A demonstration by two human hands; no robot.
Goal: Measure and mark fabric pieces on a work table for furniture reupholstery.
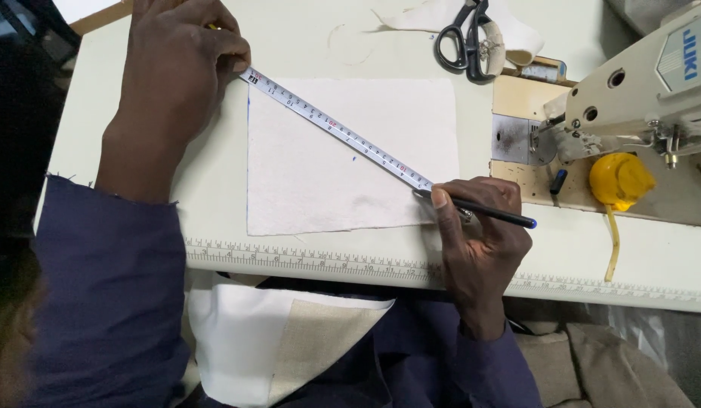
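A white rectangular cloth piece (pixel 343 174) lies flat on the pale table (pixel 139 113). A measuring tape (pixel 335 128) runs diagonally across it from upper left to lower right. My left hand (pixel 177 60) pins the tape's upper end down at the cloth's top left corner. My right hand (pixel 479 234) holds a dark pen (pixel 494 215) with a blue end, its tip at the cloth's lower right corner, and presses the tape's lower end there. A small blue mark (pixel 354 159) shows near the cloth's middle.
Black-handled scissors (pixel 464 38) rest on fabric scraps at the top. A white sewing machine (pixel 645 83) stands at the right, with a yellow tape measure case (pixel 619 181) beneath it. A printed ruler (pixel 305 261) lines the table's front edge. Folded cloth (pixel 282 340) lies on my lap.
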